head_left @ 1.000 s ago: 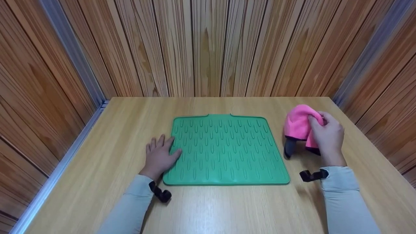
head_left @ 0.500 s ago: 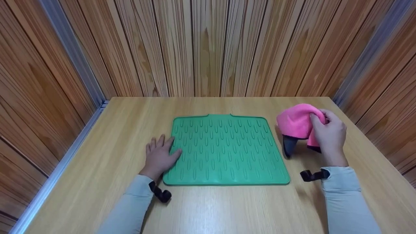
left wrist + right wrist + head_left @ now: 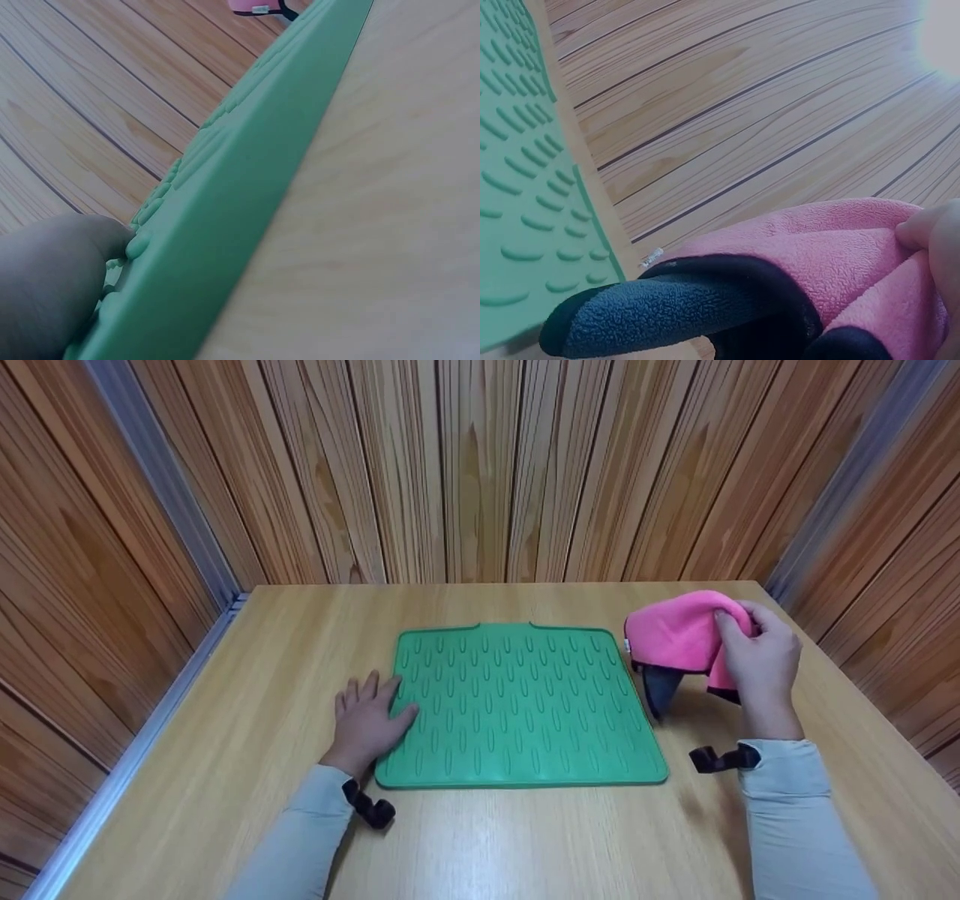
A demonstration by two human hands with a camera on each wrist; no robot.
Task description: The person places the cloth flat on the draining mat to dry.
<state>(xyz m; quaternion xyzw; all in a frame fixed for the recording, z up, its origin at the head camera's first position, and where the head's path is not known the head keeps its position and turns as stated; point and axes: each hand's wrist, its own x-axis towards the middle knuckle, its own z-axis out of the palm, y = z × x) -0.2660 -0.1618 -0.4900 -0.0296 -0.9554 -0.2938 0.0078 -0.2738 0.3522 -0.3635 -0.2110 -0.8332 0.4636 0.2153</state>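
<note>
My right hand (image 3: 763, 675) pinches a pink cleaning cloth (image 3: 675, 634) with a dark grey-blue underside and black edging. The cloth hangs folded over just right of a green ridged mat (image 3: 517, 709). In the right wrist view the fuzzy dark side of the cloth (image 3: 667, 311) droops out beneath the pink, and a small white tag shows at its edge. On the mat's left edge my left hand (image 3: 367, 724) rests flat with spread fingers. The left wrist view shows its thumb (image 3: 67, 262) touching the mat's raised ridges.
The mat lies on a light wooden table (image 3: 480, 840). Wood-plank walls (image 3: 480, 472) stand behind it and at both sides, with a metal rail (image 3: 150, 735) along the left. Both wrists carry black camera mounts.
My right hand has lifted the cloth slightly; its free end has swung left to the mat's right edge and spread wider. My left hand stays in place on the mat.
</note>
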